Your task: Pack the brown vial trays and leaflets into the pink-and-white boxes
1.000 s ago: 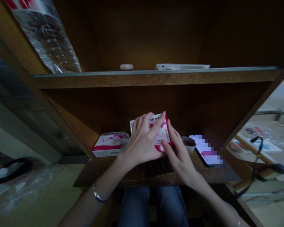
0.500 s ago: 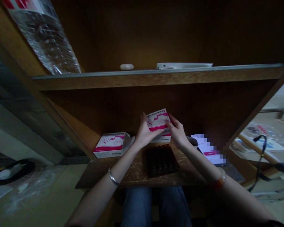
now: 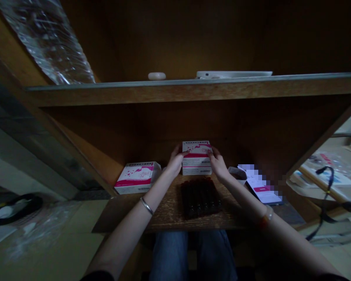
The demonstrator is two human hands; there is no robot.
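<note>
A white and pink carton point(image 3: 197, 150) sits squarely on top of a second carton point(image 3: 196, 171) at the back of the lower shelf. My left hand point(image 3: 176, 159) grips the upper carton's left side, thumb on its top face. On the right side my right hand point(image 3: 218, 161) holds the same carton, thumb also on top. Just in front of the stack lies a row of dark brown vials point(image 3: 200, 198), side by side. A matching carton point(image 3: 136, 177) rests further left, apart from both hands.
A phone point(image 3: 261, 185), partly blurred out, lies at the right beside a dark round object point(image 3: 238, 175). Overhead, the upper shelf edge point(image 3: 175, 93) carries a clear plastic bottle point(image 3: 52, 43), a white oval case point(image 3: 157, 76) and a flat white device point(image 3: 234, 74).
The upper carton has come down from a tilted position to lie level on the one beneath. Both hands moved with it, and the view shifted slightly.
</note>
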